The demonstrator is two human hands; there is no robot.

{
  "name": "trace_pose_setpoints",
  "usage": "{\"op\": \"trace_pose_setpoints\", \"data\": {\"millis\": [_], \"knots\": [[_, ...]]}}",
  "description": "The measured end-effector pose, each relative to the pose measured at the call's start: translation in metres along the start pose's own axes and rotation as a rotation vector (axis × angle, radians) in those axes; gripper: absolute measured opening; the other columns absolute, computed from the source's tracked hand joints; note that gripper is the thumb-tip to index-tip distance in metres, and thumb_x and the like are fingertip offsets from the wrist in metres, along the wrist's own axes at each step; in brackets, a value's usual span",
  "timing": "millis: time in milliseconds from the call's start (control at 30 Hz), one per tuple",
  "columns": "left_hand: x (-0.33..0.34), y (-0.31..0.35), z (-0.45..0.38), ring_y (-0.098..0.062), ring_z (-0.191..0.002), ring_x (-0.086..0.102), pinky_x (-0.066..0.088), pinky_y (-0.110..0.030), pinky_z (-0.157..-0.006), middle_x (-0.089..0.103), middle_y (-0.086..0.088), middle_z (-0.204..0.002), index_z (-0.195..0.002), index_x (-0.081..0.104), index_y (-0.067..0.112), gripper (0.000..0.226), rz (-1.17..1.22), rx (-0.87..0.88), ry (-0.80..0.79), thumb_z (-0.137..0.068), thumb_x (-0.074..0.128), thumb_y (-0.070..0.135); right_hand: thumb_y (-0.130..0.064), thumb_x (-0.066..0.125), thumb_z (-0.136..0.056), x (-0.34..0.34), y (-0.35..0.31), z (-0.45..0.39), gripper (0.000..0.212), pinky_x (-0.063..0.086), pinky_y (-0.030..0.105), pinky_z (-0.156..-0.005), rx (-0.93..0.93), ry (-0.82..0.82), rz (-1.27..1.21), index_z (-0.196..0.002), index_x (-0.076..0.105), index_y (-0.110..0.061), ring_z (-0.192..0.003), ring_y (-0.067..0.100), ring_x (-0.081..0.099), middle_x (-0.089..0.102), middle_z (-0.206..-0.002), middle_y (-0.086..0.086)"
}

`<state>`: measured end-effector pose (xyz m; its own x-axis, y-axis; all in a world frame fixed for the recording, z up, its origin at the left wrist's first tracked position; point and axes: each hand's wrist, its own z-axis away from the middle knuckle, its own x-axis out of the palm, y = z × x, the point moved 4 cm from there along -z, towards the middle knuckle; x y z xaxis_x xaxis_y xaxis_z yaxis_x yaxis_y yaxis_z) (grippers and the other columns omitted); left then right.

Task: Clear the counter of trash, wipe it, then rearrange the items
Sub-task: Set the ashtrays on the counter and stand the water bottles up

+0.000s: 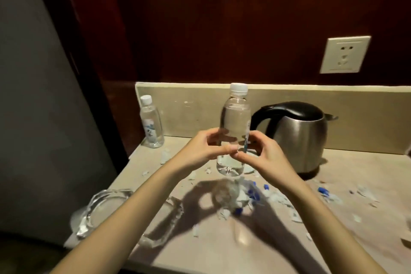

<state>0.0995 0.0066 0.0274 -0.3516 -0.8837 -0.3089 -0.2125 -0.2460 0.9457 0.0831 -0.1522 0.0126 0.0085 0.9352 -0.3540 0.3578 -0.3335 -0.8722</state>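
My left hand (200,151) and right hand (264,155) curl their fingers around the water bottle (233,131), holding it upright, off the counter (367,240), left of the kettle (295,135). Scraps of trash (244,198) litter the near counter, so I judge clearing barely begun; wiping and rearranging remain.
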Motion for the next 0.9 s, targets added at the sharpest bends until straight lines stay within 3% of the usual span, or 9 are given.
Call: {"op": "trace_pose_setpoints", "data": {"millis": [133, 300, 400, 533, 600, 700, 800, 900], "knots": [[-0.053, -0.028, -0.019, -0.010, -0.103, 0.065, 0.048, -0.024, -0.084, 0.070, 0.004, -0.112, -0.120, 0.057, 0.019, 0.045, 0.026, -0.028, 0.133, -0.079, 0.076, 0.017, -0.018, 0.079, -0.075, 0.049, 0.007, -0.049, 0.041, 0.049, 0.020, -0.085, -0.004, -0.003, -0.042, -0.111, 0.061, -0.016, -0.098, 0.006, 0.063, 0.069, -0.104, -0.006], [-0.105, -0.065, -0.054, -0.013, -0.113, 0.060, 0.046, -0.046, -0.101, 0.066, 0.008, -0.119, -0.122, 0.059, 0.027, 0.055, -0.092, -0.025, 0.278, -0.072, 0.081, 0.031, -0.016, 0.080, -0.074, 0.099, 0.038, -0.108, 0.046, 0.047, 0.029, -0.090, 0.035, 0.018, -0.081, -0.115, 0.058, -0.012, -0.103, 0.014, 0.062, 0.067, -0.109, 0.000], [-0.121, -0.081, -0.073, -0.015, -0.115, 0.058, 0.045, -0.047, -0.103, 0.063, 0.007, -0.124, -0.128, 0.057, 0.022, 0.056, -0.123, -0.029, 0.311, -0.076, 0.078, 0.023, -0.014, 0.080, -0.074, 0.118, 0.053, -0.134, 0.048, 0.043, 0.012, -0.085, 0.052, 0.034, -0.050, -0.116, 0.056, -0.011, -0.101, 0.009, 0.058, 0.063, -0.110, -0.002], [-0.135, -0.104, -0.094, -0.013, -0.114, 0.060, 0.045, -0.041, -0.104, 0.066, 0.002, -0.122, -0.126, 0.059, 0.016, 0.053, -0.123, -0.031, 0.333, -0.076, 0.078, 0.012, -0.005, 0.078, -0.074, 0.135, 0.072, -0.158, 0.047, 0.040, 0.000, -0.073, 0.072, 0.055, -0.052, -0.114, 0.054, -0.008, -0.092, -0.001, 0.055, 0.060, -0.103, -0.006], [-0.139, -0.113, -0.101, -0.011, -0.110, 0.062, 0.046, -0.035, -0.102, 0.068, 0.002, -0.119, -0.125, 0.060, 0.014, 0.053, -0.113, -0.035, 0.329, -0.076, 0.078, 0.009, -0.004, 0.079, -0.073, 0.142, 0.082, -0.165, 0.048, 0.042, 0.002, -0.074, 0.079, 0.066, -0.050, -0.115, 0.054, -0.007, -0.093, -0.002, 0.056, 0.062, -0.105, -0.003], [-0.143, -0.123, -0.104, -0.011, -0.107, 0.063, 0.049, -0.021, -0.092, 0.068, 0.001, -0.116, -0.124, 0.061, 0.012, 0.051, -0.096, -0.037, 0.326, -0.075, 0.077, 0.005, -0.003, 0.080, -0.071, 0.150, 0.093, -0.172, 0.051, 0.045, 0.010, -0.079, 0.086, 0.072, -0.056, -0.115, 0.056, -0.005, -0.095, 0.008, 0.061, 0.065, -0.108, 0.004], [-0.146, -0.131, -0.103, -0.007, -0.102, 0.062, 0.048, -0.009, -0.079, 0.067, 0.004, -0.112, -0.123, 0.060, 0.013, 0.050, -0.098, -0.048, 0.319, -0.077, 0.075, 0.002, -0.011, 0.083, -0.069, 0.157, 0.099, -0.173, 0.055, 0.049, 0.023, -0.088, 0.104, 0.049, -0.042, -0.117, 0.055, -0.007, -0.102, 0.013, 0.062, 0.065, -0.111, 0.003], [-0.147, -0.134, -0.098, -0.007, -0.100, 0.061, 0.048, -0.004, -0.075, 0.065, 0.003, -0.111, -0.126, 0.057, 0.011, 0.051, -0.092, -0.069, 0.305, -0.078, 0.072, -0.001, -0.019, 0.084, -0.069, 0.162, 0.099, -0.171, 0.058, 0.049, 0.023, -0.089, 0.091, 0.038, -0.015, -0.117, 0.055, -0.009, -0.104, 0.013, 0.062, 0.064, -0.113, 0.003]]}}
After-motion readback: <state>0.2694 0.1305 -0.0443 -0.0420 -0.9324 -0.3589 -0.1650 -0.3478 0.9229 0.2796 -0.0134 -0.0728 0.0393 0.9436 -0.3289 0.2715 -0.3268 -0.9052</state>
